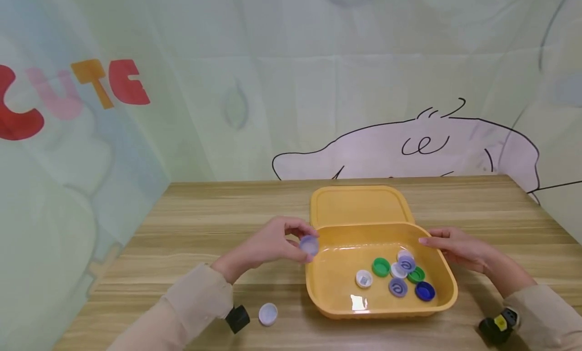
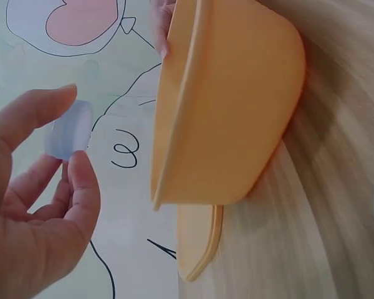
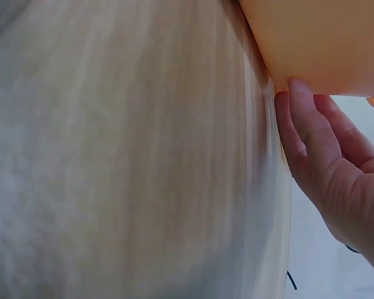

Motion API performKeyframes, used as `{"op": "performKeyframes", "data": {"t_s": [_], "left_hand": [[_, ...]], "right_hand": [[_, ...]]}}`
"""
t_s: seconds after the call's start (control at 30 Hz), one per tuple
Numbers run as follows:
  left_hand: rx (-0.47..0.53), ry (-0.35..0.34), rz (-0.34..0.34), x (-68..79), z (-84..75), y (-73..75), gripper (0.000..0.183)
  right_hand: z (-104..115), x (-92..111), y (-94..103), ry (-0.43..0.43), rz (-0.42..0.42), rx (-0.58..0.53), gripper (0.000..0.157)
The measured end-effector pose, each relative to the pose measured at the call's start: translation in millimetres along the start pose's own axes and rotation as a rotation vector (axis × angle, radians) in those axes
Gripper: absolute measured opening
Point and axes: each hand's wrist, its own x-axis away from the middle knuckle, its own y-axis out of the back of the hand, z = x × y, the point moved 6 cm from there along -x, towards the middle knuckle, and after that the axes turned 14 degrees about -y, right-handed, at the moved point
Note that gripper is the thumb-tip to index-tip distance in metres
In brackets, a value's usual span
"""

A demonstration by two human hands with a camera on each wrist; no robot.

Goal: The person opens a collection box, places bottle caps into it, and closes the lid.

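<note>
My left hand (image 1: 282, 240) pinches a pale purple bottle cap (image 1: 309, 245) between thumb and fingertips, just off the left rim of a yellow plastic box (image 1: 336, 230). In the left wrist view the same cap (image 2: 70, 131) is held on edge, apart from the box wall (image 2: 237, 106). At the box's right side, my right hand (image 1: 464, 247) grips the rim, thumb over the edge. Its fingers (image 3: 318, 131) lie against the outer wall in the right wrist view. Inside the box are several caps: green (image 1: 381, 267), dark blue (image 1: 425, 291), purple (image 1: 397, 287) and white (image 1: 364, 279).
A yellow lid (image 1: 359, 204) lies flat behind the box. One whitish cap (image 1: 268, 314) rests on the wooden table (image 1: 227, 199) near my left forearm. Black wrist devices (image 1: 238, 319) show below both sleeves. A printed cloth (image 1: 204, 88) hangs behind the table.
</note>
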Motion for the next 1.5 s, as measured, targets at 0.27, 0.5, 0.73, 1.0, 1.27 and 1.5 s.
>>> {"op": "performKeyframes", "data": {"t_s": [0.27, 0.5, 0.73, 1.0, 1.27, 1.5], "left_hand": [[0.006, -0.026, 0.049, -20.7, -8.0, -13.1, 0.038], [-0.021, -0.051, 0.099, -39.6, -13.3, -25.6, 0.036], [-0.081, -0.081, 0.146, -61.9, -18.1, -35.7, 0.039], [-0.118, -0.105, 0.193, -81.6, -19.7, -49.6, 0.037], [-0.097, -0.109, 0.230, -98.9, -18.2, -69.5, 0.037], [-0.054, -0.128, 0.291, -111.2, -13.8, -85.3, 0.037]], "right_hand": [[-0.2, -0.4, -3.4, 0.006, -0.003, -0.009, 0.039], [-3.4, -3.4, -4.7, -0.007, 0.008, -0.030, 0.039], [-0.7, -1.9, -2.0, 0.000, -0.005, -0.010, 0.043], [2.1, -0.4, -2.3, 0.015, 0.016, -0.026, 0.037], [-0.6, -0.8, -1.8, 0.003, 0.018, -0.042, 0.032], [-1.6, -0.7, -1.3, 0.003, 0.007, -0.052, 0.034]]}}
